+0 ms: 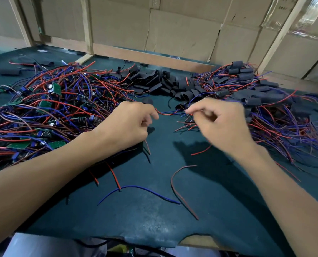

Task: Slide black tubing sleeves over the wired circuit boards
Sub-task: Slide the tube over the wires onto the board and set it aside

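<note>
A tangled pile of green wired circuit boards with red, blue and brown leads covers the left of the mat. Loose black tubing sleeves lie heaped at the back centre. Boards with sleeves on them are piled at the right. My left hand is curled, and thin wires trail out beneath it; what lies in the palm is hidden. A black sleeve peeks out just above its knuckles. My right hand pinches the end of a red wire that runs across to my left fingers.
The dark green mat is torn at its near edge. A loose blue wire and a brown wire lie in front of my arms. Cardboard panels and wooden battens wall off the back of the table.
</note>
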{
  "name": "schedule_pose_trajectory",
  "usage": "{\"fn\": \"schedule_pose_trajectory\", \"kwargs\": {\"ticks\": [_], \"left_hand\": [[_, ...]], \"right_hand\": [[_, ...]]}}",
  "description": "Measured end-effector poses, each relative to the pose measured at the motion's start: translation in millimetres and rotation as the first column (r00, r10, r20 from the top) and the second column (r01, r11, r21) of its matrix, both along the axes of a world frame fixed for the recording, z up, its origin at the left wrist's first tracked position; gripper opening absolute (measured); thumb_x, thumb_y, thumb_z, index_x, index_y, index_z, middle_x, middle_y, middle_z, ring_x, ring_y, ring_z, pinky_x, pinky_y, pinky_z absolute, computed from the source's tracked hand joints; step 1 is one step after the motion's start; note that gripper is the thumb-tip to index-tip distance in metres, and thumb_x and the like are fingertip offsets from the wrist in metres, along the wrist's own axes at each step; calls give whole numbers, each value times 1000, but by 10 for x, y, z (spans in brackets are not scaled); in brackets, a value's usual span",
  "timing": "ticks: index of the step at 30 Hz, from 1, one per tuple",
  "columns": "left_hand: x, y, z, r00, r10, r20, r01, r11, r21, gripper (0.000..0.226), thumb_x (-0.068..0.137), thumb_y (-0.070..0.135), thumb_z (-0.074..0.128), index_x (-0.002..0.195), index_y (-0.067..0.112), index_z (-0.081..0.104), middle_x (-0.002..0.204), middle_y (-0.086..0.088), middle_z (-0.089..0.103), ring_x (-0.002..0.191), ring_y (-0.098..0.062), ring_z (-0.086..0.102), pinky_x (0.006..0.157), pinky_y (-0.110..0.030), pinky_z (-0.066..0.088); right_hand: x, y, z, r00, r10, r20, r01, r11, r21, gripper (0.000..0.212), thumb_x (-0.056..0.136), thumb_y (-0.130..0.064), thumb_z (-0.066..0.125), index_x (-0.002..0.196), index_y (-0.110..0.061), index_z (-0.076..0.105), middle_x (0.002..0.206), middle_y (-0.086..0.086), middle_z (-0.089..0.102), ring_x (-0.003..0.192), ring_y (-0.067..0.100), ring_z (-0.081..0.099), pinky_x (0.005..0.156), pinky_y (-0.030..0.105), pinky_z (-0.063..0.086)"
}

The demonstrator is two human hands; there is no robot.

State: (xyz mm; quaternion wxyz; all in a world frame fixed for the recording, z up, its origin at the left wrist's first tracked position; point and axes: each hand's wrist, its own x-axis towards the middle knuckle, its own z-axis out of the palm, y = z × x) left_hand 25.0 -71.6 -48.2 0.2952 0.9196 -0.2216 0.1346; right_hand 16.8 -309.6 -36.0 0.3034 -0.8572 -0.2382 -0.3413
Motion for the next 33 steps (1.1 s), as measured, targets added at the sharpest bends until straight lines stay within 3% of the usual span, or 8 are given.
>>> {"fn": "schedule_pose_trajectory", "kwargs": {"ticks": [6,11,17,20,23,28,30,33], "left_hand": [[-112,-72,78,928,-175,330,263,933,-245,31,90,0,72,119,10,69,104,-3,66,92,-5,67,88,-18,52],[-257,-188,115,898,-385,211,432,685,-587,38,81,2,79,115,14,67,94,-7,72,87,-21,72,89,-33,56],[-349,-320,21,876,-457,153,431,599,-675,36,84,-4,74,117,7,66,92,-15,72,79,-27,73,65,-38,59],[-325,-303,33,892,-284,352,423,798,-428,29,92,5,70,121,4,66,107,-11,68,98,-20,68,85,-29,55],[-248,-229,65,884,-172,435,223,973,-67,40,100,23,60,137,9,55,129,-8,56,121,-23,53,105,-36,43],[-186,-185,65,983,14,184,-71,950,305,29,100,36,48,123,22,56,114,1,63,109,-27,57,95,-41,41],[-187,-167,59,985,-10,173,-43,953,299,15,100,24,46,103,18,59,96,-1,64,98,-31,60,85,-41,42],[-126,-160,9,968,-6,250,-41,982,183,24,103,27,47,87,13,58,84,-6,60,87,-36,57,81,-45,44]], "right_hand": [[-18,115,-88,904,100,-415,-200,958,-204,32,88,-41,72,120,-44,67,73,-13,61,60,11,56,64,27,44],[-115,227,-108,833,331,-443,-381,924,-26,21,86,-48,75,76,-45,56,68,-12,57,60,2,50,61,21,42],[-131,325,-160,736,411,-538,-381,908,172,17,88,-7,61,79,-20,68,64,-20,65,57,0,59,58,18,46],[-94,321,-101,709,475,-521,-289,870,399,28,87,-11,52,89,9,71,67,-6,69,54,15,60,46,34,49],[-21,274,-28,780,438,-447,-85,782,618,28,94,-19,61,79,-1,76,64,6,64,48,21,55,42,29,44],[13,130,66,885,299,-356,115,601,791,19,99,-17,62,91,-8,77,64,4,63,42,20,53,39,25,42],[18,133,80,883,310,-353,138,547,826,18,98,-9,63,114,-6,71,67,5,67,42,20,53,40,27,44],[16,148,134,894,340,-294,138,415,899,55,97,0,60,148,-11,44,81,13,75,47,22,59,43,29,48]]}}
